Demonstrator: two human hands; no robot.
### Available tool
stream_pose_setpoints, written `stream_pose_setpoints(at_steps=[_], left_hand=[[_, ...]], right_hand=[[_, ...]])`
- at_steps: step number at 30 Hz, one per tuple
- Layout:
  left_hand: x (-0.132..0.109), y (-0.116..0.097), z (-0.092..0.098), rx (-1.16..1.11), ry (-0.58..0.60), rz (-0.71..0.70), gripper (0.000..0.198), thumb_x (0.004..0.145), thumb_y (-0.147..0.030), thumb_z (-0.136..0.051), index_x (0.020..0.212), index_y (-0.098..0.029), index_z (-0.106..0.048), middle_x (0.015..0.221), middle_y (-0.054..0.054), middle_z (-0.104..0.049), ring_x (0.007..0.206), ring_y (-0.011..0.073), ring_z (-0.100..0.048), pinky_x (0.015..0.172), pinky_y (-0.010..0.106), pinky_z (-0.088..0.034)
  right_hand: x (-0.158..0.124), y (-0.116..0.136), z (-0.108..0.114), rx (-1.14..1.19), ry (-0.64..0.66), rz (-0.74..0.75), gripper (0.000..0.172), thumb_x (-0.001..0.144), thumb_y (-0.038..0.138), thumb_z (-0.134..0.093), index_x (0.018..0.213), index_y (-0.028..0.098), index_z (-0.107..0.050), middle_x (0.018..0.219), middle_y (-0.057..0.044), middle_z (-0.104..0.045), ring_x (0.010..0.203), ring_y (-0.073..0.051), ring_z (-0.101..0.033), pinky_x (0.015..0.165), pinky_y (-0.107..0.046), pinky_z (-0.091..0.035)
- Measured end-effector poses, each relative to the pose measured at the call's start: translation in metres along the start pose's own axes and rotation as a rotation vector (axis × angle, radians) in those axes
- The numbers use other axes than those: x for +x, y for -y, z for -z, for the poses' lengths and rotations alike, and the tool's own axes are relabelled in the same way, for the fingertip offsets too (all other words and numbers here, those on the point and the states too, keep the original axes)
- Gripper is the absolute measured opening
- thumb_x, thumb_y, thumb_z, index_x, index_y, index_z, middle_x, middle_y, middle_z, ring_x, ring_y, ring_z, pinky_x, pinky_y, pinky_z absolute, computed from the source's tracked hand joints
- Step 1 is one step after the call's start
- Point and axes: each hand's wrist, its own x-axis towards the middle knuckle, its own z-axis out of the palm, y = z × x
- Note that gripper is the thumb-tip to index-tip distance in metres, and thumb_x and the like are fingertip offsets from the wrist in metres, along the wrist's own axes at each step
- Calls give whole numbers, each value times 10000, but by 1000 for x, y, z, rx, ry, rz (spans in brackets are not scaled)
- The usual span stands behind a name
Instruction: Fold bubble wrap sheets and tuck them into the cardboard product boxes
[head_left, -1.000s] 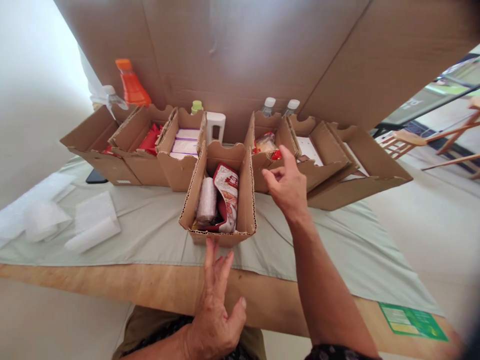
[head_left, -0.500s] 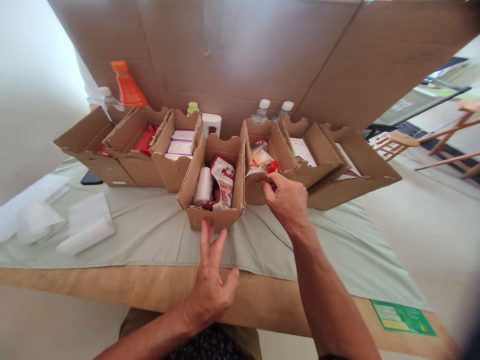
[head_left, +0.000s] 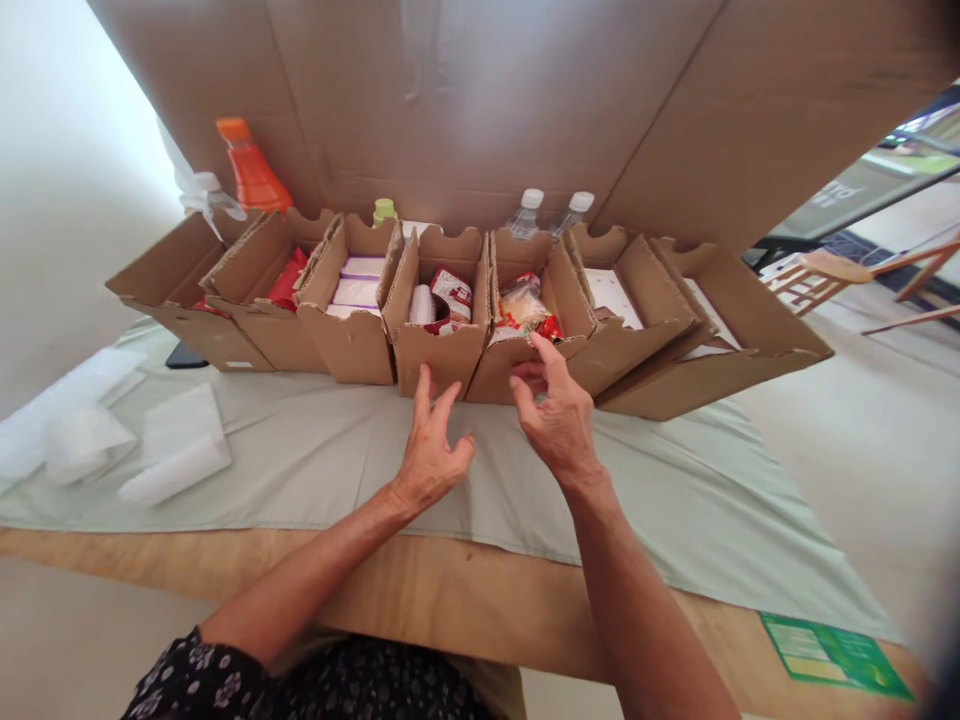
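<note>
Several cardboard bins stand side by side across the table. The middle cardboard bin (head_left: 436,362) holds a bubble-wrapped roll (head_left: 422,304) and a red-and-white packet (head_left: 452,295). My left hand (head_left: 435,450) has its fingers spread, with the fingertips at the lower front of that bin. Just right of it, a second cardboard bin (head_left: 499,372) contains clear and red food packets (head_left: 525,305). My right hand (head_left: 556,410) is in front of this bin, thumb and fingers apart, the index fingertip near its front edge. Whether that fingertip touches the cardboard I cannot tell. Neither hand holds anything.
White-and-purple packs (head_left: 356,285) fill a bin on the left. Bubble wrap (head_left: 180,440) lies at the table's left, near a dark phone-like object (head_left: 185,356). An orange bottle (head_left: 251,170) and clear bottles (head_left: 529,215) stand behind the bins, before a tall cardboard panel (head_left: 487,110).
The middle bin has moved back into line with its neighbours, my left hand following it forward. My right hand has let go of the front edge of the bin beside it and opened.
</note>
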Motion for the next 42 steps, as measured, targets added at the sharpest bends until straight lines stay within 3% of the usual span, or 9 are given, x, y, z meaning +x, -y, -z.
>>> stream_pose_setpoints(at_steps=[7,11,14,18,21,26,32,37,42], left_hand=[[16,13,0,63,-79,-60,633,792,-104,-613,1419,-170,-565,1760,177,-138,1544,423,-377,1107,566,-554],[20,11,5,40,-20,-9,641,789,-106,-599,1425,-175,-570,1763,172,-133,1549,437,-365,895,462,-671],[2,11,17,61,62,27,644,804,-130,-599,1445,-168,-565,1748,191,-193,1520,429,-418,787,422,-689],[-44,23,50,192,115,-70,437,832,-142,-625,1260,-184,-701,1490,175,-607,1451,376,-517,1099,592,-552],[-75,40,81,252,-1,-121,319,875,-126,-595,1153,-204,-733,1356,142,-705,1401,337,-569,1119,582,-531],[-95,57,106,323,-250,-115,262,899,-95,-570,1085,-204,-720,1243,132,-744,1251,296,-672,1001,506,-604],[-90,51,99,305,-310,-171,284,900,-63,-546,1092,-207,-698,1326,134,-691,1298,282,-641,1042,499,-589],[-91,48,102,278,-381,-113,307,898,-61,-535,1118,-219,-680,1401,139,-635,1341,286,-609,1082,517,-567],[-92,46,107,186,-484,-26,393,953,-140,-538,1330,-237,-599,1509,155,-544,1415,297,-544,1146,540,-500]], right_hand=[[14,-2,-11,-11,25,11,600,915,255,-582,1508,217,-493,1049,-72,-781,969,-241,-730,921,-419,-579],[6,3,-11,40,-35,51,681,943,277,-581,1592,218,-384,1151,-92,-769,996,-228,-732,921,-419,-600],[-18,1,-17,59,-52,69,562,986,274,-545,1539,219,-459,1106,-81,-781,905,-197,-745,862,-377,-618],[-59,-9,-39,25,135,166,254,986,250,-517,1115,206,-732,952,-78,-804,830,-216,-760,787,-367,-619],[-72,-5,-53,31,206,200,243,977,251,-519,992,215,-758,914,-80,-806,824,-233,-763,773,-380,-621],[-33,53,-60,103,224,232,311,1015,255,-508,1260,217,-695,964,-56,-795,851,-180,-751,841,-326,-596],[51,131,-84,-115,327,234,621,978,243,-508,1589,205,-409,877,-23,-776,750,-197,-707,732,-310,-523],[83,148,-106,-422,351,195,308,932,253,-564,1201,220,-709,707,-70,-740,609,-234,-647,605,-303,-389],[63,155,-101,-423,362,194,191,956,220,-518,992,231,-706,703,-39,-745,601,-211,-654,572,-285,-303]])
